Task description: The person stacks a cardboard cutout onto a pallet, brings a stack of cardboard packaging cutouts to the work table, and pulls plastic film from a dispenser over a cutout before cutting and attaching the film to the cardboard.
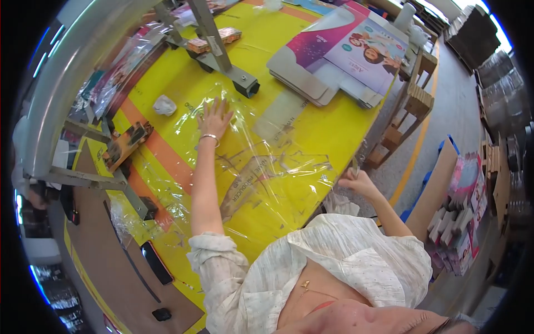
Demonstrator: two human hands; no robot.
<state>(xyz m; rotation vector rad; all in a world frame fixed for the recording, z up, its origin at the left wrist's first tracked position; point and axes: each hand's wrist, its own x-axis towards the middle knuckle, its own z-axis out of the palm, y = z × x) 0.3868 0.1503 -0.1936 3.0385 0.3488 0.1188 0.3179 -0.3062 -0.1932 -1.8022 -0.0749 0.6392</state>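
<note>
Clear plastic film [258, 147] lies wrinkled and shiny over the yellow tabletop [300, 195]. My left hand [216, 119] rests flat on the film with its fingers spread, a bracelet at the wrist. At the table's right edge, my right hand [357, 181] is closed. Something small and thin seems to stick up from its fingers, too unclear to name. Loose clear plastic hangs below that hand by the edge. Left of my left hand sits a crumpled white wad [164, 105].
Flat printed cartons [356, 53] are stacked at the back right. A metal frame [222, 61] stands on the table, its large bar curving along the left. A black phone-like device [157, 261] lies on brown board. Wooden pallets [409, 111] stand beyond the right edge.
</note>
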